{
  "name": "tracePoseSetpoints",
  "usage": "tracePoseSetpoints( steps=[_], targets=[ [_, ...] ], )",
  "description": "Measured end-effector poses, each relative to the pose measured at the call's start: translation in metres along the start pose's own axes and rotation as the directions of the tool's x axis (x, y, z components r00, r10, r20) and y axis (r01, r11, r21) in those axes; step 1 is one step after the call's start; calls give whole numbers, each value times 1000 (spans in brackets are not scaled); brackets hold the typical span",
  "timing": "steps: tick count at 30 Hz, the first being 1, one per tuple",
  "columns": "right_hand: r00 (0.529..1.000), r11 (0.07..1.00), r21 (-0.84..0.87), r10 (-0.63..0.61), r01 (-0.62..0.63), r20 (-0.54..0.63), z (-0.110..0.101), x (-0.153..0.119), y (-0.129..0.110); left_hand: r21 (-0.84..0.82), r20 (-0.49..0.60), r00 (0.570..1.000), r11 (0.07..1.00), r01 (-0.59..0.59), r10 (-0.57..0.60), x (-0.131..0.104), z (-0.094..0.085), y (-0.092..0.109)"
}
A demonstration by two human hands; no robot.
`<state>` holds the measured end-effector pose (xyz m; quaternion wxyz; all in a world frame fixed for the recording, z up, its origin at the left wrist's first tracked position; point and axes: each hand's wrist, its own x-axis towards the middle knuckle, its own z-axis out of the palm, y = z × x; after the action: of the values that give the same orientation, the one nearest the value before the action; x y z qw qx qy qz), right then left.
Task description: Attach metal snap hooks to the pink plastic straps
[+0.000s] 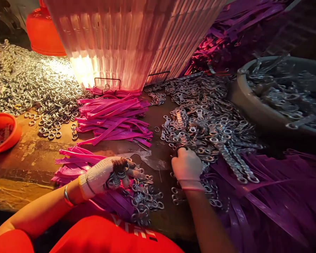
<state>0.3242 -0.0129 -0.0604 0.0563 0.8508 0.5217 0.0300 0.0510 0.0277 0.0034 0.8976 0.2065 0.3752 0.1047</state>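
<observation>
Nearest the camera: orange shirt (100, 235), bare forearms, thin bangle (66, 196) on the left wrist.

Left hand (102, 175), in a knit glove with dotted grip, curled shut around a bunch of metal ring clips (118, 175); clips poking out between the fingers (126, 165) and past the fingertips, a couple of rings showing right against the palm side. Just below and right of that hand, a small heap of linked clips (144, 200) lying on purple straps (116, 203), touching the hand's bundle or very near it, hard to say which.

Right hand (187, 167), white glove, knuckles up, fingers bent down into the edge of the big pile of metal clips (208, 123). Fingertips buried in the metal, so can't tell how far closed or whether anything is actually pinched. Loose clips under the wrist too.

Between the hands: bare, worn brown tabletop (31, 158) plus a scrap of clear plastic film (150, 160).

Further out: stack of pink straps (113, 119) at center, more pink ones under the left hand. Purple straps spread across the right side (279, 196).

Far left: wide spread of loose metal rings (28, 84), orange bowl (2, 131) at the edge. Far right: grey tub (255, 105) full of metal parts. At the back: ribbed translucent lampshade thing (126, 42), glowing, with an orange bucket-like shape (43, 31) behind it.
</observation>
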Motion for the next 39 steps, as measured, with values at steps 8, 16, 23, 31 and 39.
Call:
tracePoseSetpoints(
  steps=[8,16,23,31,39],
  targets=[
    [909,483,792,-358,374,-211,-41,-63,-37,93,-30,999,995,-17,20,-5,-9,-1],
    [848,181,955,-518,234,-109,-66,-81,-89,294,32,946,901,-319,324,-16,-10,-15],
    [878,-55,960,-422,-276,228,-78,-84,-91,253,-35,978,949,-191,206,-24,-2,-8],
    [942,-238,926,-236,-293,237,-73,-82,-88,277,-25,953,918,-283,302,-21,-16,-12],
    [788,-178,854,-509,-489,346,-81,-81,-99,669,85,797,558,-491,599,-28,-15,-9]
  ],
)
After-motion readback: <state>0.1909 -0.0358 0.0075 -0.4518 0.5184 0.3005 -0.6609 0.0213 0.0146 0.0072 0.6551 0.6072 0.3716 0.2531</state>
